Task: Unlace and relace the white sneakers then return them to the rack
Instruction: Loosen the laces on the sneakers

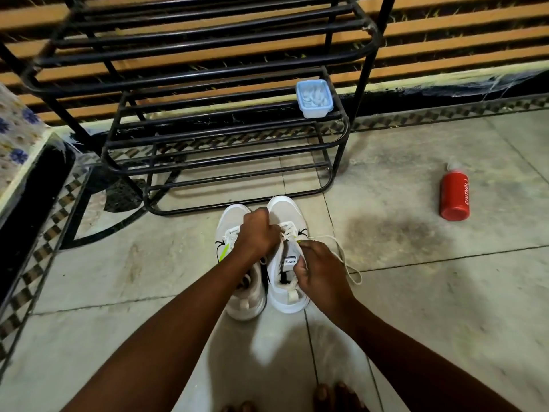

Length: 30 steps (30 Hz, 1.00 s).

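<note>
Left hand and right hand each pinch the lace of the right sneaker; uneven pulling may jam it in an eyelet.

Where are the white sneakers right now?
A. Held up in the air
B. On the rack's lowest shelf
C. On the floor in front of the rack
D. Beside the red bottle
C: the white sneakers stand side by side on the tiled floor, just in front of the black rack, with both hands working at the right one's laces; the red bottle lies well off to the right.
</note>
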Each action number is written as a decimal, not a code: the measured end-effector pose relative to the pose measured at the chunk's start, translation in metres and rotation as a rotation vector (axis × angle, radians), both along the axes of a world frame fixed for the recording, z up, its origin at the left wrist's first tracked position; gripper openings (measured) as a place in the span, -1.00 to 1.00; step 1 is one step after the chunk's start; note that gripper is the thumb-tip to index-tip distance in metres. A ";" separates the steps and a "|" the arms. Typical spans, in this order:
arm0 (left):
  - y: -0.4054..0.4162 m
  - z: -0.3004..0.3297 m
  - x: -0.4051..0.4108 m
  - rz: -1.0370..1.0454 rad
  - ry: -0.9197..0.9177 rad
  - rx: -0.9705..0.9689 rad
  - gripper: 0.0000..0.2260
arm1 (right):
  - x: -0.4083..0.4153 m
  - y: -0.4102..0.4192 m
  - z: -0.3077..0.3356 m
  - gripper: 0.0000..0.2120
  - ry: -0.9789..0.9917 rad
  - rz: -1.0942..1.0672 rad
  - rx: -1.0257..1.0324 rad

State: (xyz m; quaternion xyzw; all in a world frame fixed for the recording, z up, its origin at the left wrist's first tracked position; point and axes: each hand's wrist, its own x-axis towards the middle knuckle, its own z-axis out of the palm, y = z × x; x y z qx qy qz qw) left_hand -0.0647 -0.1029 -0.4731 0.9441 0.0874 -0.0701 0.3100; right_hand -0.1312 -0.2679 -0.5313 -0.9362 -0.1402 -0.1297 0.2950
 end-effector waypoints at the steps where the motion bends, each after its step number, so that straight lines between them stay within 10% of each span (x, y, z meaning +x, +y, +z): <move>1: 0.001 0.000 -0.001 0.036 -0.022 -0.075 -0.88 | -0.001 0.001 0.002 -0.57 0.042 -0.009 -0.011; 5: 0.001 0.012 -0.009 -0.051 -0.027 -0.258 -0.87 | -0.001 0.003 0.009 -0.57 0.109 -0.011 -0.020; 17: 0.001 0.006 -0.005 -0.268 -0.068 0.120 -0.94 | 0.001 0.008 0.006 -0.64 0.094 -0.013 0.009; 23: 0.003 -0.001 0.014 0.281 -0.074 -0.561 -0.78 | -0.003 0.013 -0.002 -0.56 0.226 -0.009 0.033; 30: 0.024 0.010 0.007 -0.315 -0.030 -0.195 -0.84 | -0.003 0.011 -0.001 -0.54 0.178 -0.029 0.030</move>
